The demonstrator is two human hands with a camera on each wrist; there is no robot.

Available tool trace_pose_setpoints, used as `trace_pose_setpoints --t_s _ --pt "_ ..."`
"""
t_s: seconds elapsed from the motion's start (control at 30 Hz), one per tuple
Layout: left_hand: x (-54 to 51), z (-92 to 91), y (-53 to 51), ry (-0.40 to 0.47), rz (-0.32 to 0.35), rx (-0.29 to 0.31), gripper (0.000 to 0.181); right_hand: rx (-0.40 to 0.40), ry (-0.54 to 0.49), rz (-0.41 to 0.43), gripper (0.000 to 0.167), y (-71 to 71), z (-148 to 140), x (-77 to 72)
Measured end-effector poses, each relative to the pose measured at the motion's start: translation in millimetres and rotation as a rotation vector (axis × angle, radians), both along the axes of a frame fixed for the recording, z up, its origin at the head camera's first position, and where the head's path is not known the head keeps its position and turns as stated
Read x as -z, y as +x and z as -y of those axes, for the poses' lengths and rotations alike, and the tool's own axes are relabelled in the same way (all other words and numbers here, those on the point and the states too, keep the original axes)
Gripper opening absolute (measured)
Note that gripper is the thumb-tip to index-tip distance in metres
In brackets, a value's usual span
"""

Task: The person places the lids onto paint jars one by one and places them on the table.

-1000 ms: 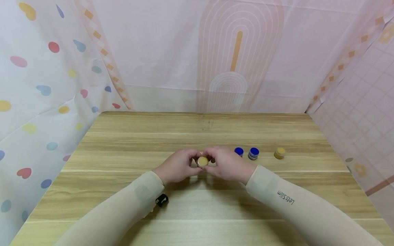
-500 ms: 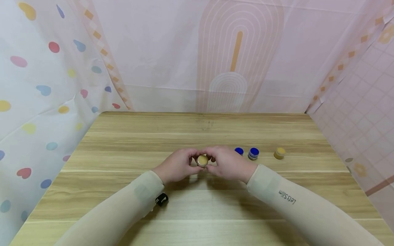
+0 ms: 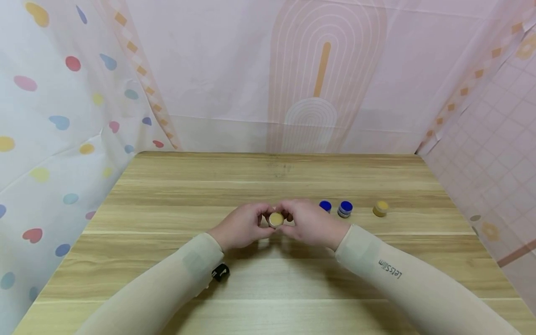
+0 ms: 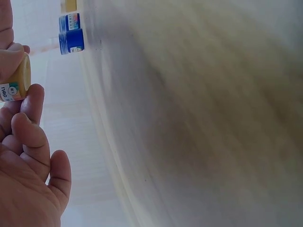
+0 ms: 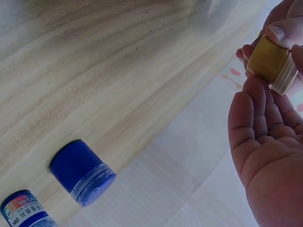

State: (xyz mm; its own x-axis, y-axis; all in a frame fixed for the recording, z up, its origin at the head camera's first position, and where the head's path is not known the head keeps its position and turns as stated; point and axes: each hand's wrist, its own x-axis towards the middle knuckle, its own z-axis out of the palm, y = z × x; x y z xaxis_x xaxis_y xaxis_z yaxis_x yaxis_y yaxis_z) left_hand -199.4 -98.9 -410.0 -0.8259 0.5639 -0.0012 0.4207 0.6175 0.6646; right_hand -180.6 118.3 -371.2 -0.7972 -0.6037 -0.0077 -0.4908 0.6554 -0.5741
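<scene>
Between my two hands, above the middle of the table, is a small yellow paint jar (image 3: 276, 219) with a clear lid. My left hand (image 3: 240, 226) pinches it from the left with thumb and fingers. From the other side, the thumb and fingertips of my right hand (image 3: 313, 224) grip it too. In the right wrist view the yellow paint jar (image 5: 269, 59) is tilted, its ridged clear lid (image 5: 285, 75) at the lower right. A printed label (image 4: 9, 91) shows on the jar in the left wrist view.
Two blue paint jars (image 3: 345, 209) stand just beyond my right hand, one partly hidden by it. Farther right is another yellow paint jar (image 3: 380, 209). A small black object (image 3: 220, 272) shows beside my left forearm. Patterned cloth (image 3: 217, 83) hangs behind the wooden table (image 3: 201, 174).
Both hands stay in place around the yellow paint jar. My right hand and forearm shift very slightly, and the jar's tilt wavers a little.
</scene>
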Motion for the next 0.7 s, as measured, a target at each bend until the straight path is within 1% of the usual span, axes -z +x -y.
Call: trace_pose_setpoints --t_s 0.17,0.23,0.5,0.7 --pt "-1.8 -0.3 -0.6 0.011 0.012 -0.008 0.021 -0.008 -0.018 -0.003 0.038 0.0 -0.3 -2.4" --pt "-2.0 -0.3 -1.1 0.012 0.007 -0.009 0.020 -0.014 -0.032 -0.007 0.038 -0.6 -0.5 -2.3" --pt "-2.0 -0.3 -1.6 0.013 -0.004 -0.003 0.021 -0.044 -0.039 -0.047 0.036 -1.3 -1.2 -1.1" --pt "-1.7 -0.6 -1.8 0.005 -0.011 0.002 0.023 -0.032 -0.019 -0.038 0.031 -2.2 -1.0 0.8"
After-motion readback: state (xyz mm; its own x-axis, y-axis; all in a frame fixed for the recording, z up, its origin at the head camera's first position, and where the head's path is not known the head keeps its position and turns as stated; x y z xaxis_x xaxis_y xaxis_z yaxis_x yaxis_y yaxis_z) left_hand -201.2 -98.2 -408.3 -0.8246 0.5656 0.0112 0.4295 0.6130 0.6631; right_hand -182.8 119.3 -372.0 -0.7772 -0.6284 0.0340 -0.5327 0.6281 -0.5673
